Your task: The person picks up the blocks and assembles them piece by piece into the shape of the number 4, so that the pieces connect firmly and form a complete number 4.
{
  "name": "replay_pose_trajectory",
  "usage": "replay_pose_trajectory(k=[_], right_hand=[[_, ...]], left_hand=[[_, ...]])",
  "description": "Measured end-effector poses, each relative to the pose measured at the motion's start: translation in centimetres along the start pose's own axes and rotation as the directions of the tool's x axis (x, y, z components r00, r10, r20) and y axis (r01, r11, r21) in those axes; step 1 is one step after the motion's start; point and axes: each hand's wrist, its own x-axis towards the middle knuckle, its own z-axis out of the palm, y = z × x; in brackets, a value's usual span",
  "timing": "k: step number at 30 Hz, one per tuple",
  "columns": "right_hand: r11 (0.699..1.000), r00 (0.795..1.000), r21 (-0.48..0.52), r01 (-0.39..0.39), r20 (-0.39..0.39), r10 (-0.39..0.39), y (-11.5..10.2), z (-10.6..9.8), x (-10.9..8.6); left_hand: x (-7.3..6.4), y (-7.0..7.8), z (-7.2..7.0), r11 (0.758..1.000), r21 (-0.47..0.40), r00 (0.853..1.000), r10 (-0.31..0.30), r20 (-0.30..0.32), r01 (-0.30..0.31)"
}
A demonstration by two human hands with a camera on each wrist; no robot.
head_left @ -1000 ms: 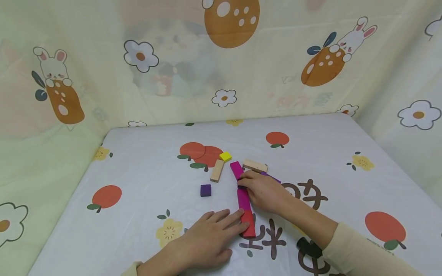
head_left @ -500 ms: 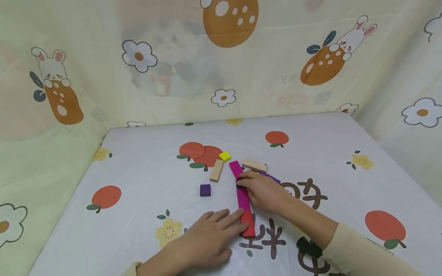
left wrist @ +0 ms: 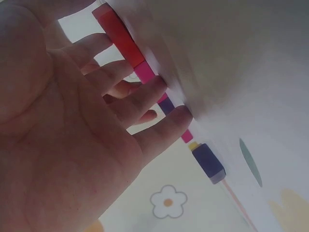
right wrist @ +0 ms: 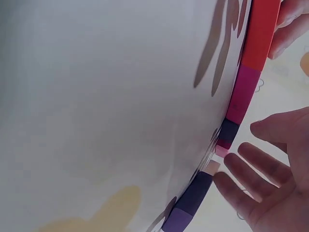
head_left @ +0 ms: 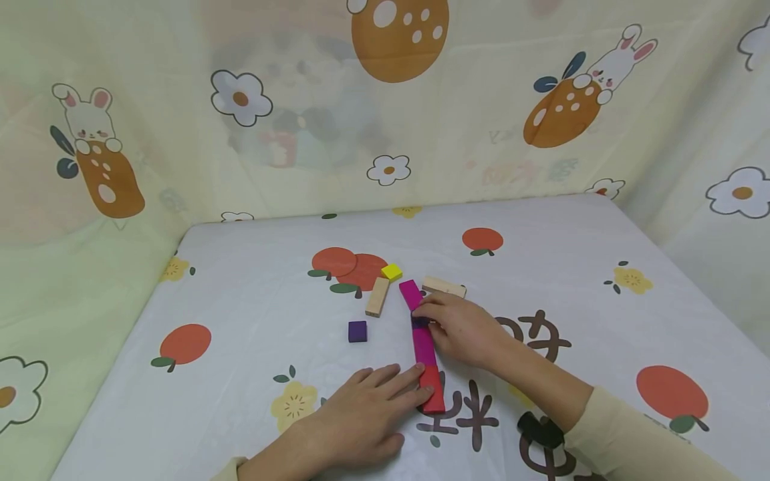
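Note:
A row of coloured blocks runs away from me: a red block point(head_left: 434, 393) nearest, a magenta block point(head_left: 424, 347), a dark purple block point(head_left: 419, 322), and a second magenta block point(head_left: 410, 294) farthest. Against the red block's left side rest the outstretched fingers of my left hand point(head_left: 363, 417). My right hand point(head_left: 466, 331) is over the dark purple block, its fingertips partly covering it in the head view. The right wrist view shows the thumb and fingers spread apart, with a gap between them and the row.
Left of the row lie a dark purple cube point(head_left: 357, 331), a plain wooden block point(head_left: 377, 297) and a yellow block point(head_left: 392, 272). Another wooden block point(head_left: 444, 287) lies beyond my right hand. One more purple block point(right wrist: 193, 195) shows in the right wrist view.
My right hand has lifted slightly, uncovering more of the dark purple block in the row and hiding the purple piece behind it. My left hand and the row stay put.

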Motion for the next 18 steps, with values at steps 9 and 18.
replay_pose_trajectory(k=[9, 18], right_hand=[[0.994, 0.996, -0.07, -0.084, -0.046, 0.081, 0.19, -0.31, 0.09], [0.979, 0.98, -0.088, -0.183, -0.093, 0.175, 0.73, -0.62, -0.31]], left_hand=[[0.08, -0.08, 0.11, 1.0, 0.014, 1.0, 0.006, -0.011, -0.006], [0.05, -0.1, 0.06, 1.0, 0.017, 1.0, 0.007, -0.012, -0.007]])
